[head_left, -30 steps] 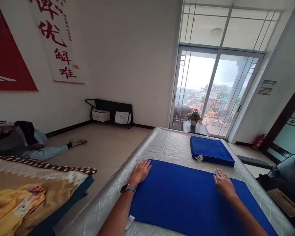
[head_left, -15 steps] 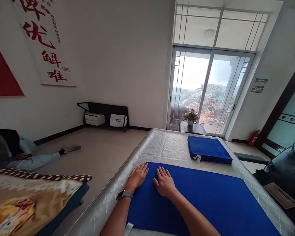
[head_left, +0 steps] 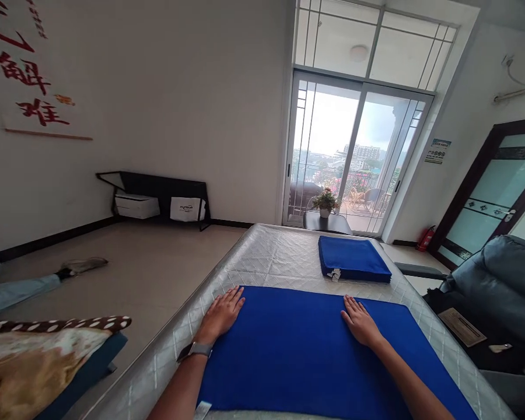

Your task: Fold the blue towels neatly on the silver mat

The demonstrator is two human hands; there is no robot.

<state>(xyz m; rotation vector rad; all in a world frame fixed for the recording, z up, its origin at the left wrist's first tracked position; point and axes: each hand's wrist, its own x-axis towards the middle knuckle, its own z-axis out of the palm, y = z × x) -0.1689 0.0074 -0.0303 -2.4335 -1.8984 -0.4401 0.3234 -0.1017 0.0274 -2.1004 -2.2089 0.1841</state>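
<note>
A blue cloth (head_left: 293, 350) lies spread flat on a silvery quilted mattress (head_left: 271, 254), with a white tag at its near left corner. My left hand (head_left: 221, 315) rests flat on the cloth's far left corner, fingers stretched out; a watch is on that wrist. Farther right, my right hand (head_left: 359, 322) lies palm down near the cloth's far edge, its fingers extended. Beyond it sits a neat stack of folded blue cloths (head_left: 354, 256) with white tags showing at its near left corner.
A patterned blanket (head_left: 48, 361) with a dotted edge is at the lower left. Behind it, a person's leg (head_left: 21, 291) stretches over the floor. A dark armchair (head_left: 494, 291) stands to the right, and a potted plant (head_left: 326, 203) sits on a small table beyond the mattress.
My right hand has slid rightward across the cloth, away from my left hand, which stays at the left corner. The view has turned to the right.
</note>
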